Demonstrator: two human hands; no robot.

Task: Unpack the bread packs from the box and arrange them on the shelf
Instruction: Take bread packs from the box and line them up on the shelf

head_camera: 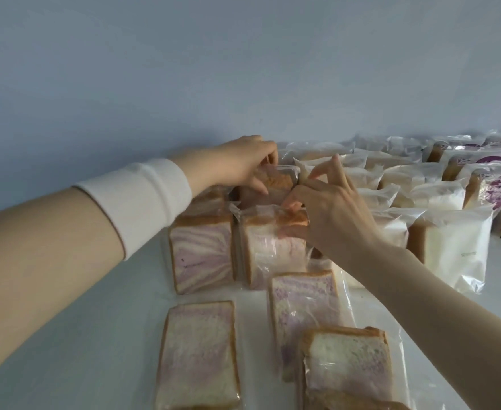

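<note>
**Item 1, left.** Left hand, with a white ribbed cuff on the forearm. Its fingers are curled over the rear pack, a clear-wrapped, brown-crusted block of purple-swirled sliced bread at the back of the pale shelf surface.

**Item 2, centre.** Two similar standing packs sit upright and side by side just in front. Three flat packs lie nearer the camera.

**Item 3.** Right hand. Thumb and lower fingers appear to pinch the rear pack's wrapper from the right, with the index finger lifted.

**Item 4, right.** Rows of white opaque-wrapped loaves, with purple-printed packs beyond them.

**Box.** Not in view.

**Step, as judged.** The rear pack is being seated upright behind its row. The next move calls for both hands to let go without tipping it, then for the flat packs to be stood up.
</note>
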